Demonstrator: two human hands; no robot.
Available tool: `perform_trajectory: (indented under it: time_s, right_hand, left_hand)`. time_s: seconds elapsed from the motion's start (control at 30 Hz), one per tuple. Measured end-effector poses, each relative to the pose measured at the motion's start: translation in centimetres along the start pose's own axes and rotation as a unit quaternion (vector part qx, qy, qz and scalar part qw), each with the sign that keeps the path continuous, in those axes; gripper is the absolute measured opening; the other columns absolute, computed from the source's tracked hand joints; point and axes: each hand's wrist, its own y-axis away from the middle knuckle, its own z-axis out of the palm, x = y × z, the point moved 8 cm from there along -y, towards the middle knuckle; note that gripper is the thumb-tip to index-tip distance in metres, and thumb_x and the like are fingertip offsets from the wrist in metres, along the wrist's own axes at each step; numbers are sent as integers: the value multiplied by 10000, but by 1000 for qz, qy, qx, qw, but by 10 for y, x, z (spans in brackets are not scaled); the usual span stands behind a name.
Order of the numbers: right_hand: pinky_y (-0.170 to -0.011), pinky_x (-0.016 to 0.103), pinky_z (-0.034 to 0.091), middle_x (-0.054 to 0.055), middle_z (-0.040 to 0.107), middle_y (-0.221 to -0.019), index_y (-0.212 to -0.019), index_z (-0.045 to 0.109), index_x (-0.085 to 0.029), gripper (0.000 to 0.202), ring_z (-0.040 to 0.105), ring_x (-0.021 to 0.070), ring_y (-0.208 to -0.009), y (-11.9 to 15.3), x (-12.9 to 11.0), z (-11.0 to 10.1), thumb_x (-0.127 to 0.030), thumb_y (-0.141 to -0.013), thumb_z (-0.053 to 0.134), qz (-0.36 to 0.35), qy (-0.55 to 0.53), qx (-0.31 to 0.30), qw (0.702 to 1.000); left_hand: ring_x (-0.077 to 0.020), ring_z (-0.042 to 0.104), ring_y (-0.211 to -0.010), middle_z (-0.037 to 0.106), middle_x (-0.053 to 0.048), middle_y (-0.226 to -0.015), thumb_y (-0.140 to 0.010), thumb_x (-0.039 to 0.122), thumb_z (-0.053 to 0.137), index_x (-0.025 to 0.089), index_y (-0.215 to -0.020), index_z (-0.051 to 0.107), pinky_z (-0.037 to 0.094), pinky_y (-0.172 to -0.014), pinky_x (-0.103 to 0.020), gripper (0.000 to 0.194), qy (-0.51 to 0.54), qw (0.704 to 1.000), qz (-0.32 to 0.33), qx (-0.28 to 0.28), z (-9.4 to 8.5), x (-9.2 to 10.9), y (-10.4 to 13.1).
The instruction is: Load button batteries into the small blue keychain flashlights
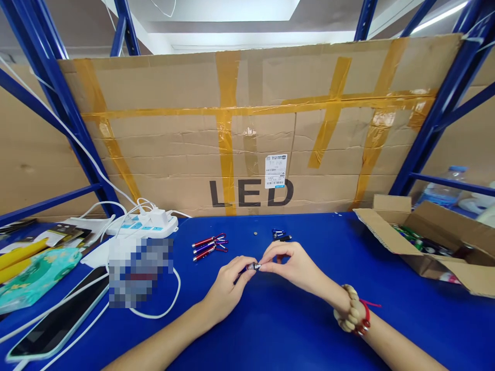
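Above the blue tabletop, my left hand point(232, 283) is closed, thumb and fingers pinching a small dark flashlight tube point(251, 267). From the right, my right hand point(290, 263) pinches the silver tip at the tube's other end; what exactly lies between those fingertips is too small to make out. Left of the hands lie several keychain flashlights point(209, 246), red and purple, with clip hooks. Beyond my right hand rest small blue clip hooks point(277, 233) and a black piece point(285, 238). A tiny round silver disc point(255, 233) sits between these groups.
An open cardboard box point(410, 252) with green and dark items stands at the right. On the left are a power strip point(166, 225) with white cables, a phone point(58, 319) and a teal packet point(42, 275). A cardboard panel point(185, 154) closes off the back.
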Motion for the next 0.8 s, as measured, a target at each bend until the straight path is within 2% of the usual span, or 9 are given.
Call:
perform_trajectory:
  time_s: [0.13,0.27,0.53,0.8]
  right_hand:
    - [-543,244,386,33,643,-675,-639,701,-164,302,559,130,-619,0,11,2,-464,-653,736,42,-12,-7,999]
    - [-549,239,377,28,632,-682,-635,686,-160,293,536,125,-620,0,16,7,-449,-656,733,61,-51,-25,997]
    - [-585,241,391,19,626,-661,-632,695,-160,136,524,123,-619,3,22,12,-290,-660,721,85,-55,-51,994]
    - [-574,240,373,19,609,-615,-593,688,-146,207,478,109,-580,6,26,17,-346,-612,742,132,-62,-38,989]
  left_hand:
    - [-143,548,-649,653,-43,-794,-907,252,410,180,-937,637,464,-676,-260,239,-29,999,34,-9,1,5,2]
    - [-124,543,-588,642,-38,-750,-905,236,409,152,-934,633,445,-591,-220,241,-6,1000,11,-23,5,3,3]
    - [-123,545,-591,634,-37,-718,-891,204,423,145,-858,636,415,-554,-203,224,-11,999,25,-35,5,7,6]
    - [-142,595,-650,669,-44,-762,-892,177,443,157,-870,639,466,-629,-219,198,-35,998,60,3,3,12,10]
